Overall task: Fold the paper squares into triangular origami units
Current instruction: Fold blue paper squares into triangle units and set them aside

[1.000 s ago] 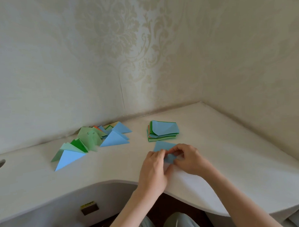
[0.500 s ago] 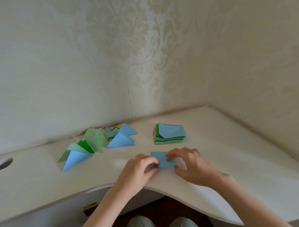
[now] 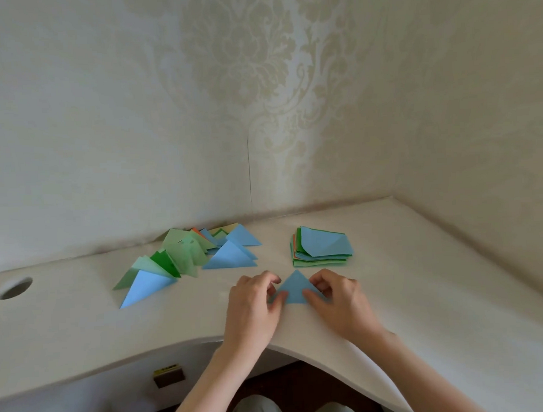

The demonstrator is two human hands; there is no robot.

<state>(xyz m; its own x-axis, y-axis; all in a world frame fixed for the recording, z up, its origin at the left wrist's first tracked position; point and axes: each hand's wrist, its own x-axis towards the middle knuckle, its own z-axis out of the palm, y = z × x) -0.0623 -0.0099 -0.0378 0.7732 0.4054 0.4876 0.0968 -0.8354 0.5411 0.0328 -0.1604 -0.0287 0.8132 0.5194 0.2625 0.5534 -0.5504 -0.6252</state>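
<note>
since the earlier frame the blue paper (image 3: pixel 294 288) has gone from rectangle to triangle, flat on the desk (image 3: pixel 423 292) near the stack of squares (image 3: pixel 321 247). left hand (image 3: pixel 252 303) and right hand (image 3: pixel 339 299) each pinch a lower corner. uneven pressure could skew the crease.

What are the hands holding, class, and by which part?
The blue paper triangle on the desk: left hand pinches its lower left corner, right hand its lower right corner.

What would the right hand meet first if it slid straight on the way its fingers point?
The right hand points left across the blue triangle it pinches; past that, probably the left hand, close opposite.
</note>
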